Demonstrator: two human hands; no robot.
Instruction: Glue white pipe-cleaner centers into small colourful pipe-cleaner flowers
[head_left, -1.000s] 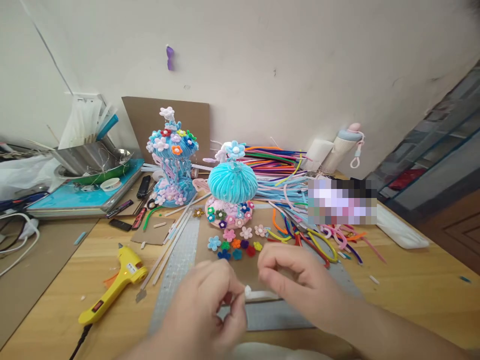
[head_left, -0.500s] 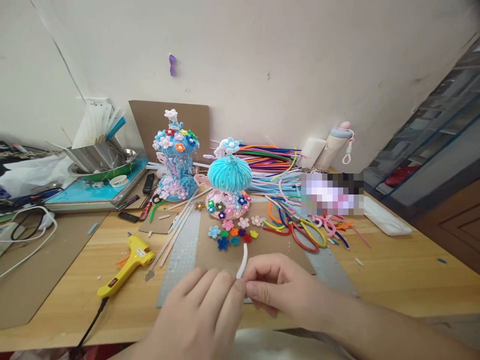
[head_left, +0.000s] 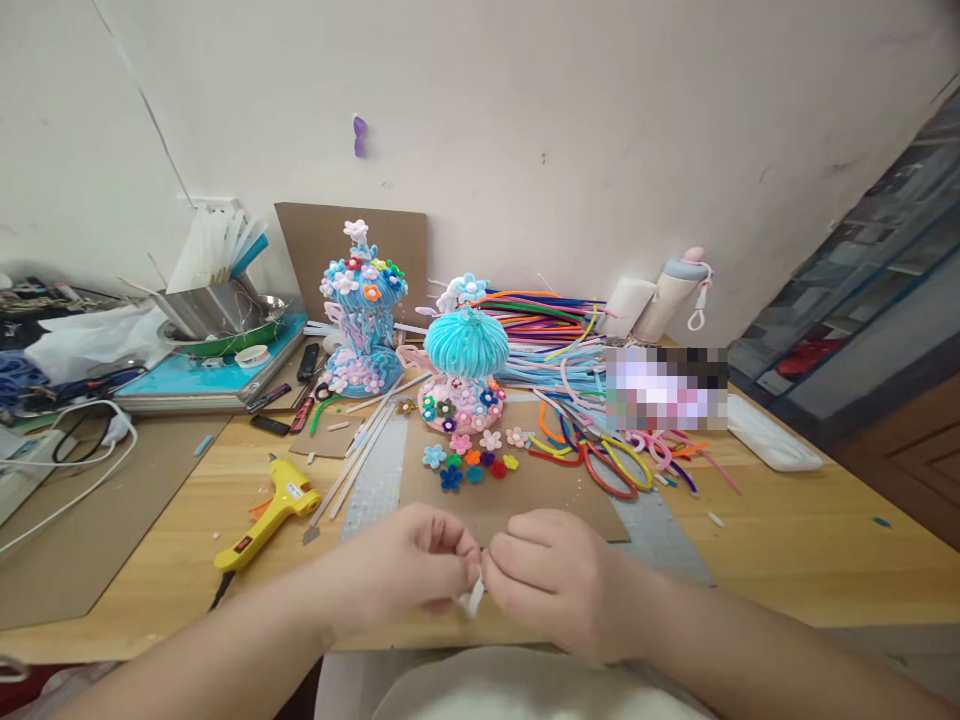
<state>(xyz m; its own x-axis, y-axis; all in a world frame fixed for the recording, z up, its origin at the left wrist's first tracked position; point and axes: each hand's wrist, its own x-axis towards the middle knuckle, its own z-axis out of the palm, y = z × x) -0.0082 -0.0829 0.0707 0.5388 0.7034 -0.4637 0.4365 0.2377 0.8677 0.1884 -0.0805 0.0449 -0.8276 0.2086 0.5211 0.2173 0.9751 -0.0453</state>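
Observation:
My left hand (head_left: 405, 575) and my right hand (head_left: 547, 580) meet at the table's near edge, fingers pinched together on a short white pipe cleaner (head_left: 472, 598) that pokes out between them. Just beyond them lies a brown cardboard sheet (head_left: 525, 490) carrying several small coloured pipe-cleaner flowers (head_left: 469, 465). Behind the flowers stands a blue domed pipe-cleaner figure (head_left: 465, 365) on a pink flowered base. A taller blue flowered figure (head_left: 364, 310) stands to its left.
A yellow glue gun (head_left: 270, 510) lies left of my hands, with glue sticks (head_left: 360, 450) beside it. Loose coloured pipe cleaners (head_left: 570, 350) pile at the back and right. A metal bowl (head_left: 202, 315), books and cables crowd the left. A white tray (head_left: 772, 445) lies far right.
Both hands have drawn back toward the table's near edge. The white pipe cleaner, which stuck up between the fingers half a second ago, now pokes downward and is mostly hidden in the pinch.

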